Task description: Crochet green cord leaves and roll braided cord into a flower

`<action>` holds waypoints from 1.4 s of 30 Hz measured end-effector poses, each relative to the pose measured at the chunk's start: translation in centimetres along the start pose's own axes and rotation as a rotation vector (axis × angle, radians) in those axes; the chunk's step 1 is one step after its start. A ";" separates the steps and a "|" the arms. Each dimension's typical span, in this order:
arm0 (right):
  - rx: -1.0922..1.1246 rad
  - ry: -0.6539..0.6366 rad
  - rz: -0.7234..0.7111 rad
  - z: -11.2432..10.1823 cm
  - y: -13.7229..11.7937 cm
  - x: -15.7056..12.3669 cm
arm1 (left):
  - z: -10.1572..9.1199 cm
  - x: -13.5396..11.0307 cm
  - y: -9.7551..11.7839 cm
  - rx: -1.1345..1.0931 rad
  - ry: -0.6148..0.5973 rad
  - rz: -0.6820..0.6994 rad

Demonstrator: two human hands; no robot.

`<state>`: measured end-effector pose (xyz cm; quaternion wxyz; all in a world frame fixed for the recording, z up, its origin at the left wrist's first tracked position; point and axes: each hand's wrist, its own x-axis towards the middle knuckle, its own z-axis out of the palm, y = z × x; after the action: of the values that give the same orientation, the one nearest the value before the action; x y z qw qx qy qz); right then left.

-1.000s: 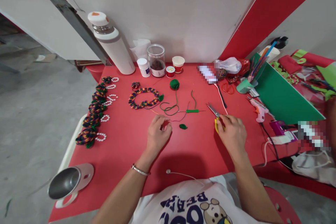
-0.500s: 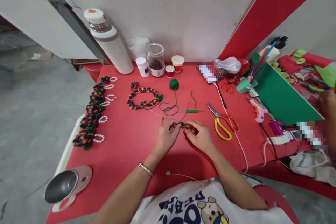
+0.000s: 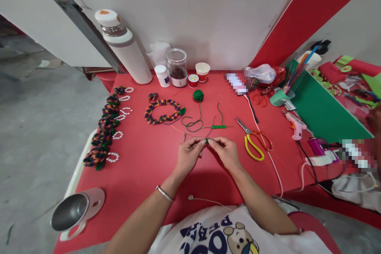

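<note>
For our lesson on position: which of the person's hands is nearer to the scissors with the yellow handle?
The right hand. It is to the left of the scissors, not touching them; the left hand is farther left, beyond it.

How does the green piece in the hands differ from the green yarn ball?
The green piece is held by the left hand and right hand; the green yarn ball rests untouched on the table. The piece is mostly hidden, while the ball shows plainly. Both are green.
</note>
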<state>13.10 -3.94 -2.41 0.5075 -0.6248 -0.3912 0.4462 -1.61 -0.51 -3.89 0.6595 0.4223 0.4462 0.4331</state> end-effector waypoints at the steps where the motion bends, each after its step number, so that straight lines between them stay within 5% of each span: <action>1: -0.004 -0.008 0.001 0.0 0.0 -0.1 | -0.1 0.0 -0.1 0.011 0.005 0.010; 7: 0.140 0.037 0.047 0.6 0.3 0.0 | -0.1 -0.1 0.4 -0.112 0.035 -0.008; 14: 0.190 0.099 0.030 1.9 0.2 -0.2 | 0.5 -0.3 0.6 -0.018 0.166 0.185; 20: 0.089 -0.064 0.047 1.5 0.4 -0.4 | -0.5 0.4 0.4 -0.115 0.084 -0.027; 26: -0.154 0.123 -0.208 0.4 -0.2 -0.6 | -1.2 0.6 1.7 0.054 0.109 0.034; 31: -0.340 -0.020 -0.290 0.9 -0.8 -1.0 | -1.0 0.3 1.9 0.100 0.088 0.036; 42: -0.221 -0.051 -0.255 2.0 0.3 -1.0 | -0.2 -0.2 0.9 -0.236 -0.050 -0.158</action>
<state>10.94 -4.33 -2.70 0.4779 -0.6107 -0.5268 0.3481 -1.98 -0.40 -3.08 0.7475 0.3160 0.4073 0.4189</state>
